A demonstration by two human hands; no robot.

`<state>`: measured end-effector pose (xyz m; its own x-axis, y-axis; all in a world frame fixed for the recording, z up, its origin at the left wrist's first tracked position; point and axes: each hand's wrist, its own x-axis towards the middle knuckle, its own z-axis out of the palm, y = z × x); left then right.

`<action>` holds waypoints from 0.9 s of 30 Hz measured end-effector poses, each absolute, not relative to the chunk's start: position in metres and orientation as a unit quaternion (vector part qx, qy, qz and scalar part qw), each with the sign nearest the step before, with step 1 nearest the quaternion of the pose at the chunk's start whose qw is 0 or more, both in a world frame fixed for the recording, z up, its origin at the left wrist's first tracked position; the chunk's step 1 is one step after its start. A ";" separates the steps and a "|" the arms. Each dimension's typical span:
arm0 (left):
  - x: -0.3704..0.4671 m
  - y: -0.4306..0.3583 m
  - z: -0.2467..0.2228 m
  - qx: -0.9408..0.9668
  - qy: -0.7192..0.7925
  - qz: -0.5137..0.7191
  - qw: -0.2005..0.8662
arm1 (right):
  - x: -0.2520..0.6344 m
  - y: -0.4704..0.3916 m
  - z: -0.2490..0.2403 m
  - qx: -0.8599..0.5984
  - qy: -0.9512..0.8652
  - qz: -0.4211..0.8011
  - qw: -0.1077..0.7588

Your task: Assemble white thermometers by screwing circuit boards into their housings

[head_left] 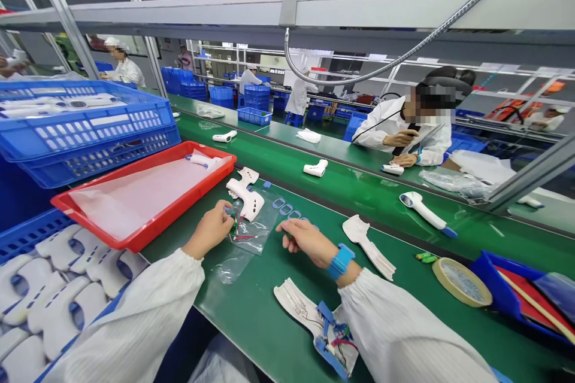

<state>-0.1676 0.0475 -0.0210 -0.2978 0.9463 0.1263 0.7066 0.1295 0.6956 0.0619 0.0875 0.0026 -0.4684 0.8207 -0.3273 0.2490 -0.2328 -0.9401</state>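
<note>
Opened white casing [299, 305] nearest, on the green table [242, 311].
Left hand [211, 228] apparently pinches red-and-green wires [245, 237] over a clear bag [260, 228]; right hand [308, 242], loosely open, hovers near blue rings [286, 209].

Green bench [251, 299] carries white shells [369, 246], blue rings [286, 209] and tape [462, 282].
</note>
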 end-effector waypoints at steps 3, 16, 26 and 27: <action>-0.169 0.040 -0.021 0.554 0.726 0.371 0.168 | 0.042 0.097 0.000 -0.474 -0.570 0.622 0.252; -0.157 0.045 -0.029 0.572 0.709 0.368 0.188 | 0.067 0.079 0.010 -0.481 -0.614 0.585 0.224; -0.110 -0.006 -0.001 0.706 0.563 0.410 0.124 | 0.078 0.050 0.033 -0.397 -0.706 0.539 0.232; -0.103 -0.010 -0.001 0.729 0.539 0.406 0.113 | 0.076 0.047 0.034 -0.384 -0.730 0.519 0.223</action>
